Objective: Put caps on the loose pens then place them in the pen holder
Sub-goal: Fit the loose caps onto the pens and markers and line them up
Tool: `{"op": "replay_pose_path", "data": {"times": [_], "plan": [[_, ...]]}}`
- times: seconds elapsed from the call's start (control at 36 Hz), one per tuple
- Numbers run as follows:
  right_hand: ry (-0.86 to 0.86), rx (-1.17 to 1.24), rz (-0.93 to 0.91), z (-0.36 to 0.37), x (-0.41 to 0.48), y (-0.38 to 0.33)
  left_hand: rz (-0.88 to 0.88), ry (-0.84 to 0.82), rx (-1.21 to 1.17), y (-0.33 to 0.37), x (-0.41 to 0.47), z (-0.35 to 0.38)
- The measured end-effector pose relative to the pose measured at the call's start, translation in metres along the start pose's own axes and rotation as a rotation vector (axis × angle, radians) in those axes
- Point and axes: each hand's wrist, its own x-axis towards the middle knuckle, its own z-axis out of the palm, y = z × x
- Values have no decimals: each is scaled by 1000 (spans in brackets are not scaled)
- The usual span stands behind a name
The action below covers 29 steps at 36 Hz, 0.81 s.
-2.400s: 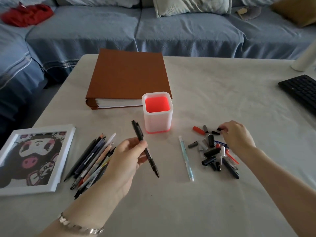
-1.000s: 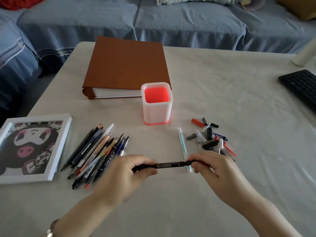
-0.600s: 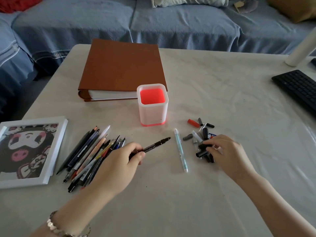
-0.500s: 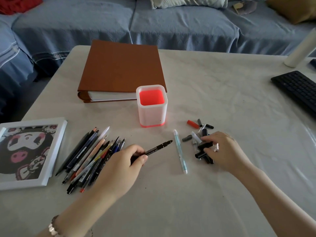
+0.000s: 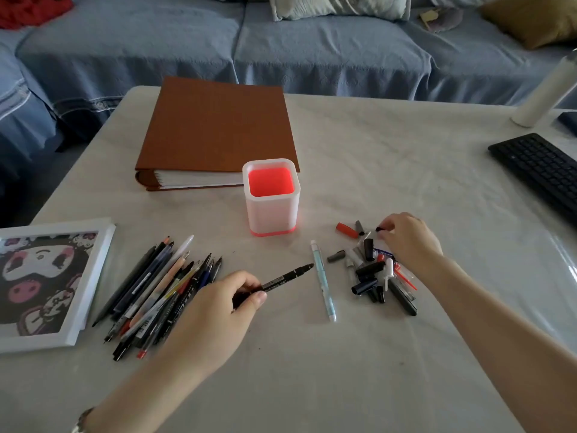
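Moved since half a second ago: the right hand [image 5: 409, 242] has left the middle of the cap heap [image 5: 373, 271] and reached to its far edge; the left hand [image 5: 215, 314] has hardly shifted.
Table [image 5: 390, 170]: covered in pale cloth, and everything below lies on it.
Loose pens [image 5: 156, 295]: a fanned, uncapped bundle just left of the left hand and partly hidden behind it.
Pen holder [image 5: 271, 210]: upright, white with a red inside, no pen showing in it; it stands beyond the left hand.
Left hand: fingers and thumb are curled round the rear end of the black pen [image 5: 285, 279].
Right hand: fingertips are curled down on a small black cap [image 5: 379, 229], apparently pinching it (whether it is off the cloth I cannot tell).
Black pen: its long axis runs up and to the right from the left hand, with the bare tip free and aimed at the near end of the light blue pen [image 5: 323, 279].
Small black cap: at the far edge of the heap, right of and beyond the pen tip, well apart from it.
Relation that matters: tip and cap are held in opposite hands, with the light blue pen and part of the heap between them; the cap's open end has to come in line with the pen's axis.
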Motion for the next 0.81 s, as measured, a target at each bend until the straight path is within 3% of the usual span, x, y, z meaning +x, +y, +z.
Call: {"op": "replay_pose_path", "data": {"times": [0.08, 0.19, 0.36, 0.64, 0.81], "plan": [[30, 242, -21, -13, -23, -8, 12, -5, -22, -1, -1, 0], [-54, 481, -174, -34, -76, -26, 19, -33, -97, 1, 1, 2], [-123, 783, -138, -41, -120, -40, 60, -82, -159, 6, -1, 2], [-125, 800, -203, -39, -130, -53, 113, -99, -156, 11, -8, 0], [-227, 771, -257, -37, -134, -58, 195, -116, -114, 15, -12, -1]]}}
